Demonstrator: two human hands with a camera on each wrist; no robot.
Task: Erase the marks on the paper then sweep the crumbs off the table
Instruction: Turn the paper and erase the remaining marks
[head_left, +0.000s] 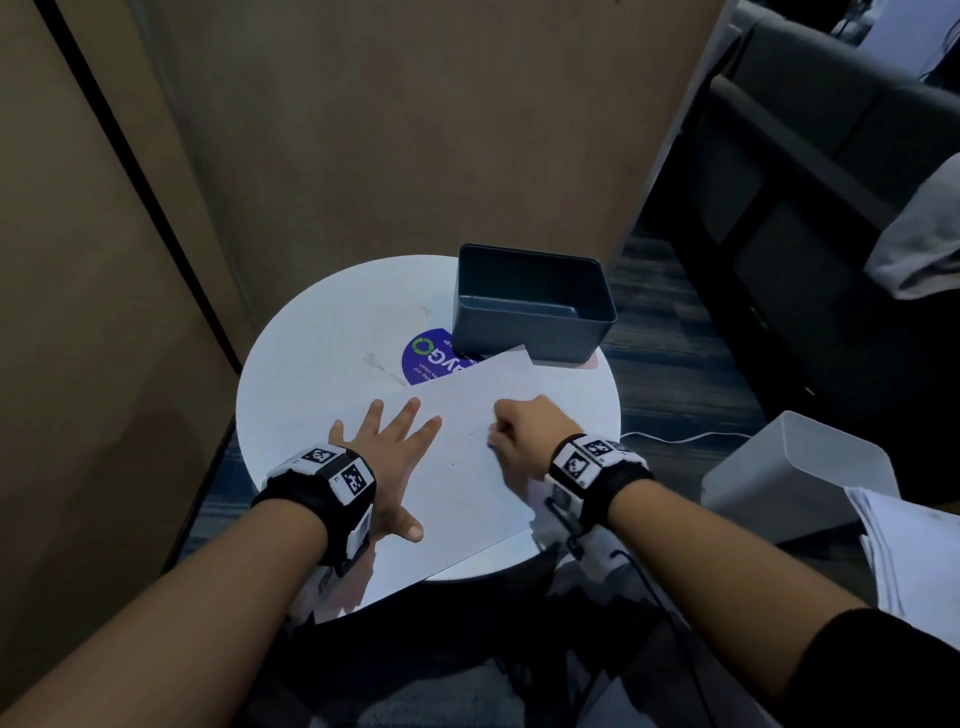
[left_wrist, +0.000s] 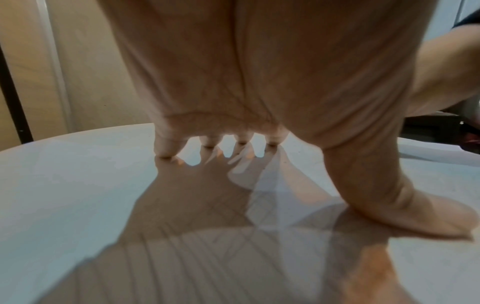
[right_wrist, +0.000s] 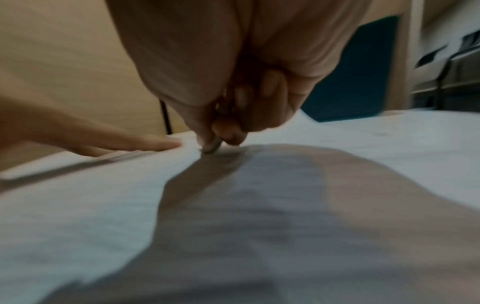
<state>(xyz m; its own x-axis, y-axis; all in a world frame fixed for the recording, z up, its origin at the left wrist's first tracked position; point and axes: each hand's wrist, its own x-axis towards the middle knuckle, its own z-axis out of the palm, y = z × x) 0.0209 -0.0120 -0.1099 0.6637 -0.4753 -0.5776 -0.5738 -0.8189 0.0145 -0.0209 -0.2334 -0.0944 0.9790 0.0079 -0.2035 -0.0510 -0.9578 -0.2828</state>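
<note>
A white sheet of paper (head_left: 467, 467) lies slantwise on the round white table (head_left: 322, 332). My left hand (head_left: 395, 441) lies flat on the paper's left part, fingers spread and straight, fingertips (left_wrist: 166, 150) and thumb pressing down. My right hand (head_left: 511, 431) is curled over the paper's middle and pinches a small grey eraser (right_wrist: 211, 147) whose tip touches the sheet. A few tiny dark specks (head_left: 454, 462) lie on the paper between the hands. The right wrist view is blurred by motion.
An empty dark grey box (head_left: 530, 306) stands at the table's far right, over the paper's far corner. A blue round sticker (head_left: 428, 361) shows beside it. A pale bin (head_left: 800, 473) and a paper stack (head_left: 904, 551) sit to the right, off the table.
</note>
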